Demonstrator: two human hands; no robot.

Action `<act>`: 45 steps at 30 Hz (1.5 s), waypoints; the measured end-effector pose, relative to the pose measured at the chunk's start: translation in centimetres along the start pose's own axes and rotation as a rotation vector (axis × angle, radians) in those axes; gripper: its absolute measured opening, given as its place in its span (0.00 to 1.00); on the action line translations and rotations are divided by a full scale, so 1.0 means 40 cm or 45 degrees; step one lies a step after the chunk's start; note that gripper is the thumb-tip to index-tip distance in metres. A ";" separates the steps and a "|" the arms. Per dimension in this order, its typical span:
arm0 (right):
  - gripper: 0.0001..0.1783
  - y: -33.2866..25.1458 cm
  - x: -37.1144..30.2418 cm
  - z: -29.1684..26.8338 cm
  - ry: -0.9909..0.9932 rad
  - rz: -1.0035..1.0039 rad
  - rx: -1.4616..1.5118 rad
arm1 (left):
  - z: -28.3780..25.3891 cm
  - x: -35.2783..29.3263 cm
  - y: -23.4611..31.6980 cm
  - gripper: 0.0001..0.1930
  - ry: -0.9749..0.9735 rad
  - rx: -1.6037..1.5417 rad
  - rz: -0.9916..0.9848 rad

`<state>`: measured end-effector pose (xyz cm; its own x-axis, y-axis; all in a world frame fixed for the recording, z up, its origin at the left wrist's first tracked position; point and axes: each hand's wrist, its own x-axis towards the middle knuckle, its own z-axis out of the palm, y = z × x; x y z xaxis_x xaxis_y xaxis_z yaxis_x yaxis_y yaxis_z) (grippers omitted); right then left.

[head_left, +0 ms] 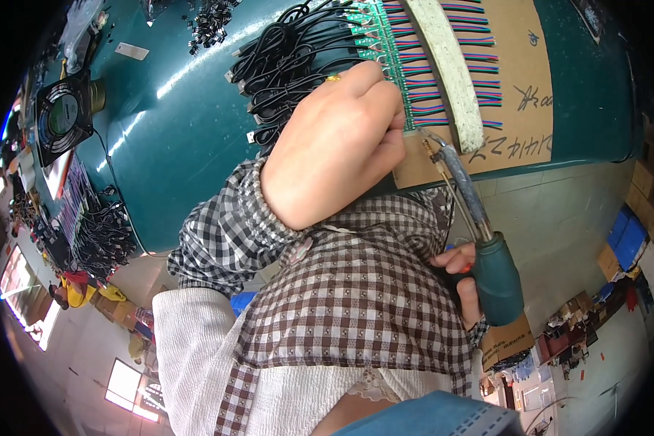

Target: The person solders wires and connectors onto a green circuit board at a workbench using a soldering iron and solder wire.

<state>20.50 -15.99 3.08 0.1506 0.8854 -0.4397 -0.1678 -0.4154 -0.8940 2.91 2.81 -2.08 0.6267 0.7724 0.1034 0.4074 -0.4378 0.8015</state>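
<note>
My left hand is closed in a pinch at the near end of a row of green circuit boards. Whatever its fingertips hold is hidden behind the knuckles. Black cables with USB plugs lie bundled to its left, their ends running to the boards. Red, blue and black wires stick out from the boards' right side, beneath a long pale bar. My right hand, partly hidden, grips the green handle of a soldering iron. The iron's tip points up, close to the boards' near end.
The boards lie on a cardboard sheet on a green table. A small black fan stands at the left, near piled cables. Small black parts lie at the far side. Blue boxes are on the floor at right.
</note>
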 end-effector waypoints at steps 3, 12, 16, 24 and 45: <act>0.21 -0.001 -0.005 0.007 0.025 0.007 0.027 | -0.001 -0.002 0.001 0.08 -0.004 0.018 -0.018; 0.23 0.024 0.012 -0.003 0.166 -0.159 0.211 | -0.038 -0.076 0.038 0.12 0.101 0.058 -0.170; 0.24 0.018 0.050 -0.031 0.216 -0.276 0.375 | -0.026 -0.126 0.023 0.14 0.123 0.072 -0.130; 0.22 0.001 0.089 -0.093 0.269 -0.301 0.771 | -0.014 -0.142 0.020 0.15 0.105 0.058 -0.173; 0.24 0.001 0.110 -0.080 0.259 -0.220 0.804 | -0.034 -0.103 0.012 0.13 0.060 0.094 -0.131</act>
<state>24.27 -12.76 0.84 0.3958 0.8457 -0.3580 -0.6516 -0.0161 -0.7584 -0.36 0.04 -1.32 0.5479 0.8349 0.0522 0.5164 -0.3867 0.7640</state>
